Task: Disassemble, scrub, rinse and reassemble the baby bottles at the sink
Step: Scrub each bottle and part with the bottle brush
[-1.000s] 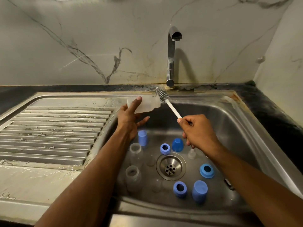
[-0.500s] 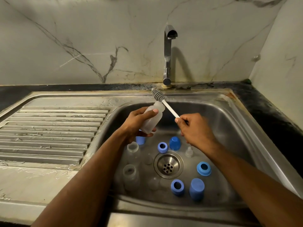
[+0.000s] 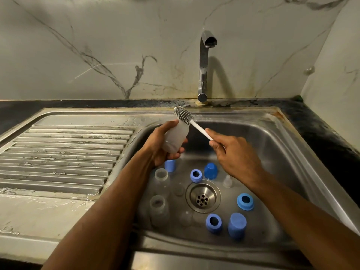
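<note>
Over the sink (image 3: 292, 145) the left hand (image 3: 159, 145) wraps the bottle (image 3: 176, 136) (mouth tilted away), the right hand (image 3: 233, 154) pinches the brush (image 3: 183, 114) handle; the bristle head at the rim may miss the mouth and skid off.

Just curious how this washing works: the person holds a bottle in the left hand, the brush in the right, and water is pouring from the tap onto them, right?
Not quite. The head view shows the tap dry, with no water running. The rest holds: the left hand grips the bottle and the right hand holds the brush.
</note>
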